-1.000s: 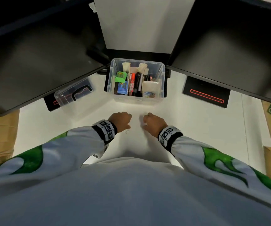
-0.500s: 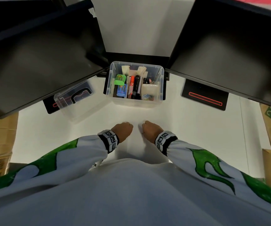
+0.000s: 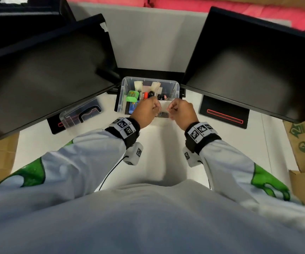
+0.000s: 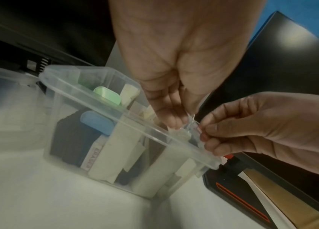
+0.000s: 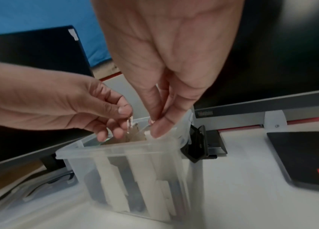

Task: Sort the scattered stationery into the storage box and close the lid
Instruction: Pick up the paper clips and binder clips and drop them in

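Fingers: both sets curl into narrow pinches; the left hand (image 3: 146, 110) holds a few small pale clips or pins (image 5: 129, 124) at its fingertips (image 5: 122, 110), and the right hand (image 3: 182, 111) pinches something small and pinkish that I cannot identify.
Storage box: the clear storage box (image 3: 120, 99) sits on the white desk (image 3: 166, 158) between two dark monitors, already packed with markers, a green item and an eraser.
Lid: the lid (image 3: 81, 114) lies off to the left of the box, well apart from it, not yet fitted.
Just changed: both hands are now over the box's near rim, above its right-hand part; a second ago they were low on the desk close to the body, fists together.
Meaning: the last small pieces look gathered and are about to be dropped in.
Also different: the head view has tipped up, showing more of the monitors.
Next: release the bits, then fetch the lid.
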### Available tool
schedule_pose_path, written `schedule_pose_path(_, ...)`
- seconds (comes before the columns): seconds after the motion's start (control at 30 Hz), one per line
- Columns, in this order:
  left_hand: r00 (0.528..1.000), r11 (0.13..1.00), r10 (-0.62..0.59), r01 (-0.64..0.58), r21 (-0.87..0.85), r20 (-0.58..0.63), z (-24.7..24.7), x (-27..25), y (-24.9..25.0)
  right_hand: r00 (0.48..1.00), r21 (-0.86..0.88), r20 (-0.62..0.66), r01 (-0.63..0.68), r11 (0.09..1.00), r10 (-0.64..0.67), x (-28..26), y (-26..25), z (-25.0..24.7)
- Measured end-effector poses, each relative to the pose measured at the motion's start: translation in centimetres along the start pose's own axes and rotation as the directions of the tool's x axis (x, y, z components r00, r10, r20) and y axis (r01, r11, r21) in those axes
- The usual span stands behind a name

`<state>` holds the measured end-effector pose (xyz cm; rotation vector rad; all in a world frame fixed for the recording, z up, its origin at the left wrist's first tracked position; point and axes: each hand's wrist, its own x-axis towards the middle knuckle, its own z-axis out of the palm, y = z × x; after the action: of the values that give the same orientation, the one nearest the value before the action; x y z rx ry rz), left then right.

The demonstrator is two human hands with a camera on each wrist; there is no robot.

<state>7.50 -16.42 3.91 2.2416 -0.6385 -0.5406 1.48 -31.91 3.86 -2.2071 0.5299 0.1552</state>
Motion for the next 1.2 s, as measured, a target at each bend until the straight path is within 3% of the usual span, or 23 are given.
schedule_pose_path(0.07, 1.0, 0.999, -0.003, 0.004, 0.04, -0.018, 0.0, 0.3, 0.2, 1.0, -0.134, 0.012, 0.019, 0.991, -0.017, 0.5, -0.1, 0.4)
schedule_pose_path(0.17, 1.0, 1.0, -0.023, 0.023, -0.014, -0.006, -0.6, -1.0, -0.4, 0.982, -0.317, 0.041, 0.187, 0.93, -0.183, -0.1, -0.6, 1.4)
schedule_pose_path(0.3, 0.958, 0.975, -0.081, 0.134, -0.18, 0.275, -2.1, -4.6, -3.4, 0.949, -0.497, 0.195, 0.313, 0.809, -0.248, -1.1, -0.6, 3.7)
schedule_pose_path(0.4, 0.885, 0.977, -0.19, 0.213, -0.008, 0.425, -2.8, -6.3, -7.1, 0.946, -0.524, 0.187, 0.323, 0.788, -0.264, -1.7, 0.2, 4.7)
schedule_pose_path(0.43, 0.883, 0.968, -0.248, 0.238, 0.075, 0.399, -2.9, -6.7, -8.6, 0.946, -0.514, 0.181, 0.325, 0.794, -0.269, -1.9, 0.5, 4.8)
schedule_pose_path(0.5, 0.921, 0.922, -0.322, 0.252, 0.295, 0.22, -2.9, -7.0, -11.6, 0.948, -0.499, 0.179, 0.319, 0.805, -0.265, -2.3, 0.8, 4.9)
schedule_pose_path(0.57, 0.945, 0.844, -0.328, 0.289, 0.453, 0.008, -2.8, -7.1, -13.9, 0.948, -0.495, 0.179, 0.316, 0.809, -0.261, -2.8, 1.0, 4.9)
schedule_pose_path(0.63, 0.944, 0.758, -0.313, 0.317, 0.57, -0.108, -2.5, -7.0, -15.3, 0.949, -0.499, 0.188, 0.314, 0.808, -0.253, -3.4, 1.3, 4.8)
schedule_pose_path(0.8, 0.949, 0.621, -0.291, 0.281, 0.732, -0.117, -1.9, -6.8, -16.3, 0.934, -0.475, 0.26, 0.344, 0.81, -0.244, -5.4, 2.1, 4.3)
schedule_pose_path(0.93, 0.952, 0.568, -0.288, 0.254, 0.783, -0.099, -2.2, -6.7, -16.3, 0.927, -0.454, 0.278, 0.358, 0.816, -0.252, -6.9, 3.1, 3.9)
schedule_pose_path(1.07, 0.95, 0.614, -0.296, 0.272, 0.741, -0.104, -2.6, -7.2, -16.3, 0.908, -0.445, 0.322, 0.395, 0.804, -0.269, -7.6, 3.7, 3.7)
schedule_pose_path(1.2, 0.941, 0.74, -0.314, 0.326, 0.589, -0.127, -3.9, -8.6, -15.3, 0.89, -0.409, 0.369, 0.414, 0.813, -0.268, -7.9, 4.2, 3.1)
